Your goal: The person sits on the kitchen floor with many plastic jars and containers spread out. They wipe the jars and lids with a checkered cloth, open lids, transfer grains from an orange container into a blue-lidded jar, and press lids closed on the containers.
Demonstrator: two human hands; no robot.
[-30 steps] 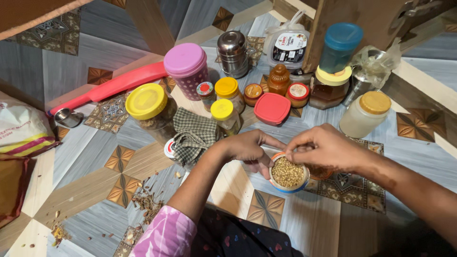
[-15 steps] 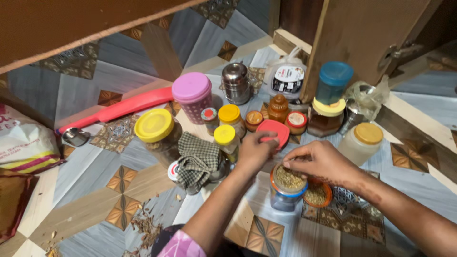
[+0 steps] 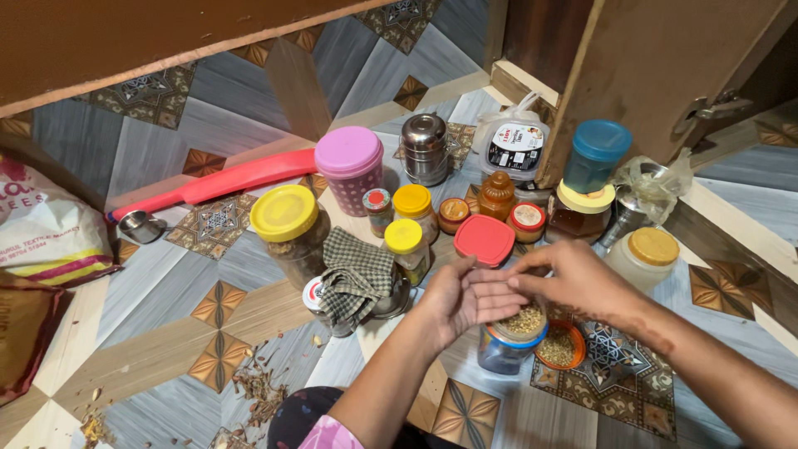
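Head view, two speakers:

— What are your hands doing?

— My left hand point(image 3: 461, 298) lies palm up with the fingers spread, holding nothing, just beside the mouth of the open seed jar point(image 3: 509, 341). My right hand point(image 3: 573, 278) is over that jar, fingertips pinched together at the seeds; whether any grains sit in that grip I cannot tell.

— Where is the jar?

— On the patterned floor point(image 3: 150, 349) right in front of me, bluish glass, full of pale seeds. Touching its right side is one orange lid point(image 3: 559, 345) lying upturned with seeds in it.

— Count the rest for me.

— Three yellow-lidded jars at the left: one big point(image 3: 287, 224), two small point(image 3: 414, 208) point(image 3: 406, 245). One pink-lidded tub point(image 3: 351, 166). One steel canister point(image 3: 425, 148). One flat red-lidded box point(image 3: 484, 241). Two small red-lidded jars point(image 3: 378, 208) point(image 3: 527, 220). One amber bottle point(image 3: 496, 193). One blue-lidded jar point(image 3: 597, 154) stacked on a dark jar with a cream lid point(image 3: 580, 212). One whitish jar with a tan lid point(image 3: 642, 254). One checked cloth point(image 3: 356, 274), draped over something between the big jar and my left hand. One long red knife-shaped tool point(image 3: 224, 181) along the back, one steel cup point(image 3: 140, 226) at its end.
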